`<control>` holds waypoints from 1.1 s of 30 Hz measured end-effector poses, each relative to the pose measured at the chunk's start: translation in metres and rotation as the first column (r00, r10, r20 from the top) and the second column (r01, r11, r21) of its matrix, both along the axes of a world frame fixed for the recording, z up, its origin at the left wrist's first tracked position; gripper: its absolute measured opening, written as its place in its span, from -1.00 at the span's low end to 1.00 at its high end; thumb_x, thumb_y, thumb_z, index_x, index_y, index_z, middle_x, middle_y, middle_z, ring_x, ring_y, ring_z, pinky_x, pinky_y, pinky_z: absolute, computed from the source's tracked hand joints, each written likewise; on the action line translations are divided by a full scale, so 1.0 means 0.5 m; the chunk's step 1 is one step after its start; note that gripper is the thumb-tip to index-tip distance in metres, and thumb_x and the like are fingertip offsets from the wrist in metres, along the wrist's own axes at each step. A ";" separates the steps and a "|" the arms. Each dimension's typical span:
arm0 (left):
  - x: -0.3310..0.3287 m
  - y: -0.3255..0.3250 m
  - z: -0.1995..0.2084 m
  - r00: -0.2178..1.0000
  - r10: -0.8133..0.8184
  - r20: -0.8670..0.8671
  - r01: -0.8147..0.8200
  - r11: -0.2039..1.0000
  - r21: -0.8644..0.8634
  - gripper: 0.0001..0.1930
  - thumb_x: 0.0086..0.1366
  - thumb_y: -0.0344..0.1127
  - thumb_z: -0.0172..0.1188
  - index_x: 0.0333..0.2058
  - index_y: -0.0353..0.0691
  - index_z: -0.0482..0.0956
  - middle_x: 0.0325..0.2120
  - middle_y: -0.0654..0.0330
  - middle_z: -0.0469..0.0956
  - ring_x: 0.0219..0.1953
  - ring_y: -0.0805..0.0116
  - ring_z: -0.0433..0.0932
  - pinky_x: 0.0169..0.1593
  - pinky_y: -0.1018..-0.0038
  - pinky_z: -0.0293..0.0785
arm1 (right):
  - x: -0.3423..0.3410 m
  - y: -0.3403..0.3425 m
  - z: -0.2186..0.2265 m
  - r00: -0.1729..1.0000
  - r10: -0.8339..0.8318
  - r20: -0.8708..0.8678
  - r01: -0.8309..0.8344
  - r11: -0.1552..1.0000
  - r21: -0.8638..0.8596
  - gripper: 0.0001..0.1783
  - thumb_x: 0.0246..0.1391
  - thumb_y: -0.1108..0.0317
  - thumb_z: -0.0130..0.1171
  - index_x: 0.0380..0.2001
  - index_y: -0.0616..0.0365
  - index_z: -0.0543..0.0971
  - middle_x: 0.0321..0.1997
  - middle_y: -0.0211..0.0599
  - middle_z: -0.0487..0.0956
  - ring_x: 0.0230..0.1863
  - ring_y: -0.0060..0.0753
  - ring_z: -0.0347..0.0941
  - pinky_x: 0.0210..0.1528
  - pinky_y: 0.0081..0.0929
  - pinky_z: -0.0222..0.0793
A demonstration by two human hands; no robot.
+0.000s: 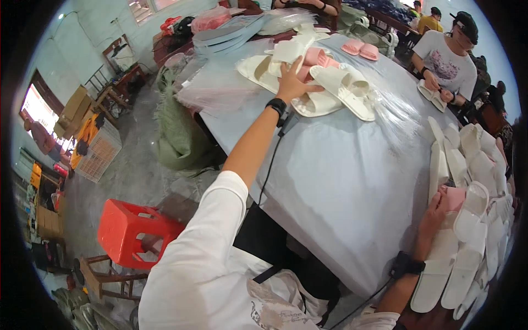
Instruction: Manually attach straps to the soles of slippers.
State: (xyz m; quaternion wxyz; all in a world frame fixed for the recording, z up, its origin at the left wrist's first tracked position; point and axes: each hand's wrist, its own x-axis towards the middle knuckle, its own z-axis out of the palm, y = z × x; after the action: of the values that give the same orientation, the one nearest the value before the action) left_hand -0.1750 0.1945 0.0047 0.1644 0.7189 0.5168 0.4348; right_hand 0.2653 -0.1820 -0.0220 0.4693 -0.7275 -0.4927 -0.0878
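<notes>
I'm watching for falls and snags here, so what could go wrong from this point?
The left grip rests on loosely heaped slippers; a push might topple some. The black cable at the left wristband runs to the edge of the table and could snag. The right grip touches a pink slipper among overlapping white slippers; moving it might dislodge neighbours.

near 1 o'clock on the pale table (330,170), the left hand (294,83), fingers spread, touches a pile of white and pink slippers (352,92). toward 4 o'clock, the right hand (433,213) touches a pink slipper (454,198) among heaped white slippers (470,220). a co-worker (454,60) sits at 2 o'clock; a red stool (124,228) stands at 8.
</notes>
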 end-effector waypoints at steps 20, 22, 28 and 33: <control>-0.088 -0.025 -0.006 0.844 0.180 -0.504 -0.275 0.954 -0.119 0.37 0.15 0.66 0.05 0.48 -0.49 -0.20 0.42 -0.45 0.07 0.36 -0.59 0.22 0.46 -0.09 0.10 | 0.029 0.023 -0.048 0.996 0.089 -0.004 -0.089 0.996 -0.004 -0.60 0.49 0.31 -0.06 0.14 0.45 0.49 0.28 0.10 0.51 0.35 -0.01 0.40 0.42 -0.22 0.24; -0.076 -0.059 0.005 0.820 0.079 -0.566 -0.278 0.920 -0.274 0.47 -0.02 0.67 0.21 0.51 -0.39 -0.20 0.36 -0.58 0.10 0.39 -0.61 0.12 0.44 -0.27 -0.03 | 0.049 0.008 -0.050 0.999 0.047 -0.002 -0.047 0.999 -0.020 -0.59 0.50 0.30 -0.05 0.15 0.45 0.49 0.29 0.11 0.50 0.38 0.00 0.37 0.45 -0.24 0.21; -0.164 -0.058 0.011 0.835 -0.003 -0.550 -0.172 0.948 -0.267 0.16 0.08 0.62 0.16 0.28 -0.43 0.41 0.29 -0.41 0.30 0.37 -0.42 0.24 0.46 -0.10 0.05 | 0.059 0.014 -0.059 0.995 0.100 0.015 -0.099 0.995 -0.026 -0.58 0.50 0.27 -0.04 0.16 0.43 0.49 0.31 0.03 0.48 0.37 -0.09 0.38 0.40 -0.28 0.27; -0.294 -0.052 -0.048 0.841 0.041 -0.540 -0.040 0.999 0.013 -0.34 0.36 0.26 0.16 0.20 -0.14 0.54 0.23 -0.02 0.41 0.22 -0.15 0.45 0.33 0.08 0.38 | 0.023 0.030 -0.049 0.989 0.144 0.020 -0.144 0.989 0.013 -0.58 0.50 0.26 -0.03 0.16 0.42 0.49 0.28 0.00 0.50 0.29 -0.12 0.43 0.33 -0.32 0.31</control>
State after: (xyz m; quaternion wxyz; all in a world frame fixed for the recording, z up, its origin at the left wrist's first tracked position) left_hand -0.3218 0.1688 -0.0195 0.0026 0.8014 0.5568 0.2185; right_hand 0.2770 -0.1670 -0.0467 0.4749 -0.6857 -0.5479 -0.0641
